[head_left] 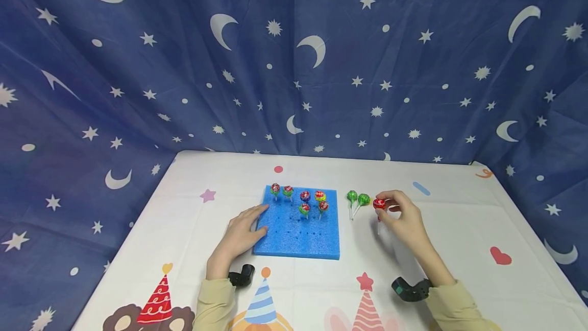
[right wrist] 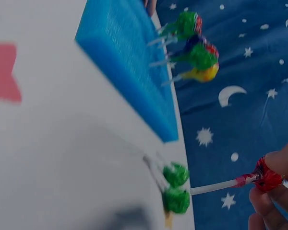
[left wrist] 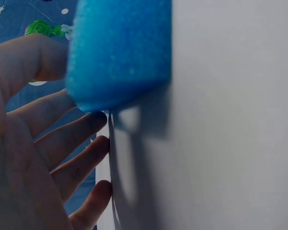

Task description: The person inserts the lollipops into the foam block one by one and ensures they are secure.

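Observation:
My right hand [head_left: 406,221] pinches a red-wrapped lollipop [head_left: 378,203] by its candy end, just above the table, with the white stick pointing down. To the right of a blue foam block [head_left: 280,243], two green lollipops [head_left: 351,196] lie on the table beside that hand. Several lollipops with mixed wrappers [head_left: 305,196] stand upright in the back half of the block, and small holes dot its front half. My left hand [head_left: 241,231] touches the block's left edge, thumb and fingers spread; in the left wrist view its fingers are extended beside the blue foam [left wrist: 122,52].
A white tablecloth [head_left: 184,229] with printed party hats, a heart and a star covers the table. Behind it hangs a dark blue curtain [head_left: 294,91] with moons and stars. Black wrist cameras [head_left: 411,290] sit on both wrists.

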Available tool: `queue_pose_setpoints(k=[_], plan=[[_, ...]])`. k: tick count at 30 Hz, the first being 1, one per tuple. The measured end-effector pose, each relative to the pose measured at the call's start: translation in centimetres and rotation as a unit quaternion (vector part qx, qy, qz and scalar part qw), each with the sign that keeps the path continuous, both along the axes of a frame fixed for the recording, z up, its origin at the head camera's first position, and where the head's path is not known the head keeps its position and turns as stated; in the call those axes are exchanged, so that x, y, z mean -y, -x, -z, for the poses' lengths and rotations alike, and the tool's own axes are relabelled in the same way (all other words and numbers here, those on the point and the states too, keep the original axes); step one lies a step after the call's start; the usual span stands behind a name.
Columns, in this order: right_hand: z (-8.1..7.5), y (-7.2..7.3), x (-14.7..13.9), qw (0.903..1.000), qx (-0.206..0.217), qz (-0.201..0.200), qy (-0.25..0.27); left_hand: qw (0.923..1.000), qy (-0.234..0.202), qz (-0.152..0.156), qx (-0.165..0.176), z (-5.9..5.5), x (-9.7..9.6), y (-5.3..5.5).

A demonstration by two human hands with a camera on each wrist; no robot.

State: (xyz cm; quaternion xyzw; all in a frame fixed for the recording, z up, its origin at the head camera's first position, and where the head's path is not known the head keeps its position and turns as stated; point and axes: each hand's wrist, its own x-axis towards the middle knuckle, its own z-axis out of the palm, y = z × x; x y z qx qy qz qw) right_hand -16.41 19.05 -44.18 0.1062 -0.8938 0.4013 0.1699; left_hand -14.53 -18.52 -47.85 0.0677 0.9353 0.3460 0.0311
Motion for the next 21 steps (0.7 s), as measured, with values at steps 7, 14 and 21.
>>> queue_pose_setpoints(k=[7, 14, 21], plan=[[-0.8, -0.6, 1.9, 0.9997, -0.001, -0.011, 0.023, 1.0, 0.001, 0.0, 0.005, 0.0, -0.1, 0.0], [-1.9, -1.4, 3.9, 0.9981, -0.003, -0.034, 0.051, 1.0, 0.001, 0.002, 0.005, 0.1, 0.0, 0.1], [-1.8, -1.5, 5.7, 0.9963, -0.002, -0.054, 0.068, 0.9999, 0.0, -0.001, 0.013, 0.1, 0.0, 0.1]])
